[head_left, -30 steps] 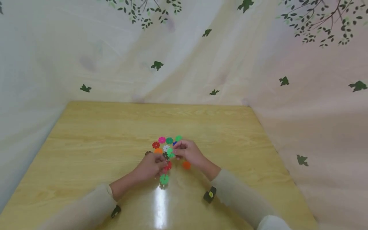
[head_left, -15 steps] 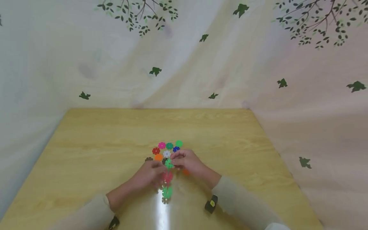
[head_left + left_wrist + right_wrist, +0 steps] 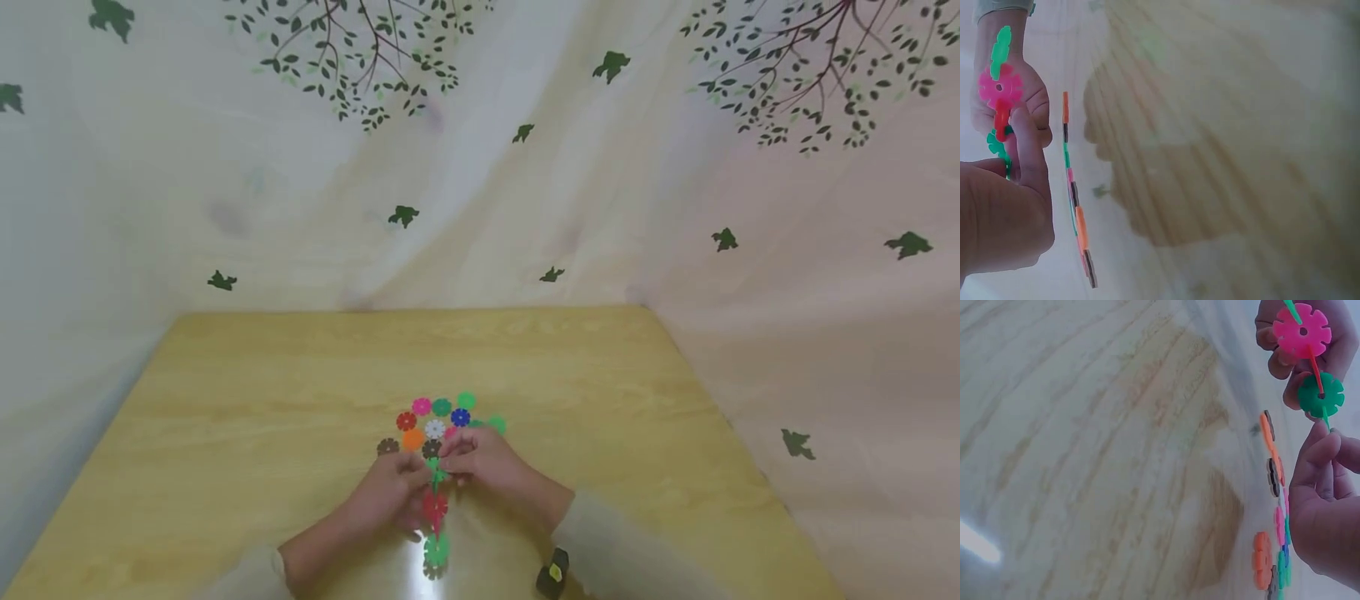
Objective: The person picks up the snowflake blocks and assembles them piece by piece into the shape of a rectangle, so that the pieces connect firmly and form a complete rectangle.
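Between my hands is a chain of notched plastic discs slotted into one another, running toward me in the head view: green, red-pink, green and a brownish one at the near end. My left hand holds the chain near its far end with thumb and fingers. From the other side my right hand pinches the green disc at that end. In the right wrist view a pink disc and a green disc sit crosswise on the chain, and a thin green disc edge reaches my right fingertips.
Loose notched discs lie flat on the wooden table just beyond my hands, among them an orange disc, a white disc and a blue disc. A printed cloth hangs behind the table.
Both hands and the chain sit lower in the head view as the whole view shifts. The chain's green end disc has turned more edge-on, and the hands are closer together around it.
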Demonstrator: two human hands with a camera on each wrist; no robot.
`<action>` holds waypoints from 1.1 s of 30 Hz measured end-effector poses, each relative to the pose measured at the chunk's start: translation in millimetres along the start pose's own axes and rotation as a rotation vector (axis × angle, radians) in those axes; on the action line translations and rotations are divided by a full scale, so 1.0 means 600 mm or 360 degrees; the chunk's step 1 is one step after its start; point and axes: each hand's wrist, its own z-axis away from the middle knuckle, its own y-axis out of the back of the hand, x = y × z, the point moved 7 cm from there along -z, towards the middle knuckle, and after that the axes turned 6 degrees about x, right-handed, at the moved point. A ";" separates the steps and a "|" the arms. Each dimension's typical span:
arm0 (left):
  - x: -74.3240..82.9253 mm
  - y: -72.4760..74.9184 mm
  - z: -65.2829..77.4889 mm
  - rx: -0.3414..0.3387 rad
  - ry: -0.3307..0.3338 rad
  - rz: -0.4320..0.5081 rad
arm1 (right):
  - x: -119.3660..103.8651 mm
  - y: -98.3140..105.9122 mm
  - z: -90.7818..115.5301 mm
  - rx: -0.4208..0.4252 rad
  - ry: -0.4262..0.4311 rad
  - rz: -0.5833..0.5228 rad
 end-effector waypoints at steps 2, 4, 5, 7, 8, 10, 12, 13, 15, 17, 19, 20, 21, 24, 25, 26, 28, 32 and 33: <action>-0.003 -0.003 0.001 -0.0007 0.0008 -0.0003 | 0.002 -0.001 0.003 0.0013 0.0004 -0.0002; -0.006 -0.005 0.003 -0.0010 0.0015 -0.0010 | 0.006 -0.002 0.005 0.0012 -0.0009 -0.0016; -0.008 -0.006 0.004 -0.0012 0.0021 -0.0011 | 0.009 -0.003 0.006 0.0008 -0.0017 -0.0021; -0.010 -0.006 0.007 -0.0021 0.0022 -0.0019 | 0.013 -0.003 0.008 0.0002 -0.0008 0.0001; -0.010 -0.007 0.008 -0.0027 0.0019 -0.0022 | 0.014 -0.002 0.010 -0.0005 0.0002 0.0022; -0.010 -0.007 0.009 -0.0039 0.0012 -0.0031 | 0.013 0.006 0.012 -0.0010 0.0060 0.0160; -0.010 -0.008 0.010 -0.0047 0.0004 -0.0033 | 0.008 0.018 0.017 0.0002 0.0165 0.0406; -0.009 -0.008 0.010 -0.0045 0.0002 -0.0036 | 0.005 0.025 0.020 0.0013 0.0213 0.0549; -0.008 -0.008 0.010 -0.0043 -0.0003 -0.0036 | -0.001 0.038 0.027 0.0021 0.0296 0.0852; -0.006 -0.006 0.010 -0.0042 -0.0004 -0.0032 | -0.008 0.047 0.035 -0.0006 0.0372 0.1110; -0.006 -0.004 0.010 -0.0040 0.0002 -0.0025 | -0.006 0.051 0.043 -0.0082 0.0395 0.1306; -0.008 -0.004 0.011 -0.0041 0.0009 -0.0015 | -0.004 0.050 0.048 -0.0127 0.0412 0.1386; -0.009 -0.003 0.013 -0.0037 0.0019 -0.0009 | 0.000 0.050 0.052 -0.0164 0.0424 0.1446; -0.014 -0.002 0.016 -0.0030 0.0042 0.0009 | 0.014 0.048 0.061 -0.0235 0.0444 0.1527; -0.016 -0.002 0.016 -0.0029 0.0053 0.0016 | 0.019 0.049 0.063 -0.0235 0.0446 0.1526; -0.018 -0.002 0.017 -0.0033 0.0056 0.0025 | 0.022 0.050 0.065 -0.0228 0.0457 0.1523; -0.021 -0.002 0.015 -0.0040 0.0050 0.0035 | 0.025 0.053 0.065 -0.0213 0.0479 0.1517; -0.009 0.008 0.005 -0.0056 0.0025 0.0038 | 0.014 0.061 0.052 -0.0148 0.0558 0.1566; 0.002 0.016 -0.002 -0.0056 0.0007 0.0024 | 0.004 0.065 0.043 -0.0126 0.0578 0.1586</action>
